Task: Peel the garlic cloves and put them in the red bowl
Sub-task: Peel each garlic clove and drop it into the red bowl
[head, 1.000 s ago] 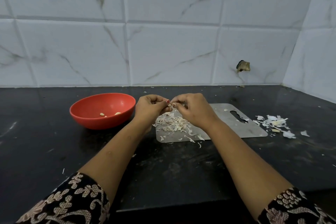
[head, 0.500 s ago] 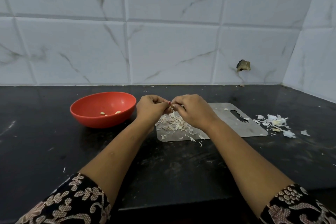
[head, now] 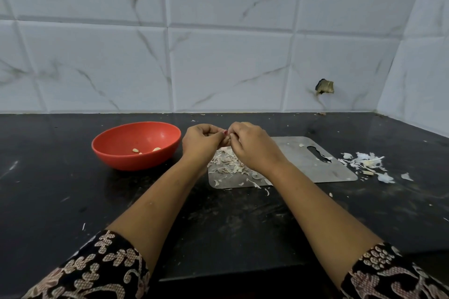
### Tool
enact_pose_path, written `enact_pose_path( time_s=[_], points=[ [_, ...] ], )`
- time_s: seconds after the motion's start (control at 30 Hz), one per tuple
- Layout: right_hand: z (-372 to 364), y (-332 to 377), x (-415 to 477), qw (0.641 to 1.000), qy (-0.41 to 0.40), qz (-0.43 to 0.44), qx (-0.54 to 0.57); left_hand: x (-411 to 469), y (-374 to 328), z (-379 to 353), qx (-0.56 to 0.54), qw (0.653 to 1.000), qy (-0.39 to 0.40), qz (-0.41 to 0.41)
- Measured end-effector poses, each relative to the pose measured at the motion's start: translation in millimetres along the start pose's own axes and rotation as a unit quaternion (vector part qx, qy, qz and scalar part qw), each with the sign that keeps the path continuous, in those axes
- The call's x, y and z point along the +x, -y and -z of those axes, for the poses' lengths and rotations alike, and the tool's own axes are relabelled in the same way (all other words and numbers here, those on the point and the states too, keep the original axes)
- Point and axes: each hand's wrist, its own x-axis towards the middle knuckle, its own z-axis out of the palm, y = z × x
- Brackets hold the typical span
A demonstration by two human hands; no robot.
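Left hand (head: pixel 200 142) and right hand (head: pixel 255 147) knuckles-up, curled fingertips together.

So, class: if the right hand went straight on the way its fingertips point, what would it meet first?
Probably the left hand, close against it around the clove they pinch; the red bowl lies beyond.

A black counter (head: pixel 60 201) is being occupied by a red bowl (head: pixel 136 161) at the left and a metal cutting board (head: pixel 298 165) right of the middle, the two well apart. Garlic skins (head: pixel 364 161) are being carried just beside the board's right edge, and loose flakes (head: pixel 267 192) near its front edge.
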Motion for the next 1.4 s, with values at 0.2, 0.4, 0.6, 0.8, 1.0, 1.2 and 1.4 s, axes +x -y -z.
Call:
enact_pose_path(
  time_s=[0.2,0.4,0.6,0.8,1.0,1.2,1.4],
  points=[
    [2.5,-1.9,0.0,0.960,-0.039,-0.122,0.247,-2.6,-5.8,1.0,-0.081,0.993,0.088,-0.007],
    [12.8,-16.7,-1.5,0.943,-0.052,-0.191,0.267,-0.6,-5.9,3.2,-0.115,0.988,0.104,0.000],
    [14.8,-16.8,-1.6,0.950,0.004,-0.196,0.244,-1.4,-5.4,3.5,-0.123,0.988,0.097,0.001],
    [15.4,-7.8,-1.3,0.929,0.044,-0.205,0.305,-4.6,-4.6,1.2,-0.046,0.997,0.053,-0.017],
    [12.1,2.4,2.0,0.876,0.042,-0.251,0.410,-5.5,-0.7,-1.8,0.105,0.987,-0.028,-0.116],
    [6.3,4.4,3.8,0.832,0.023,-0.280,0.477,-7.9,1.0,-7.1,0.109,0.979,-0.060,-0.162],
    [0.9,11.0,2.8,0.885,-0.017,-0.255,0.390,-11.9,2.7,-11.8,0.169,0.962,-0.066,-0.202]
  ],
)
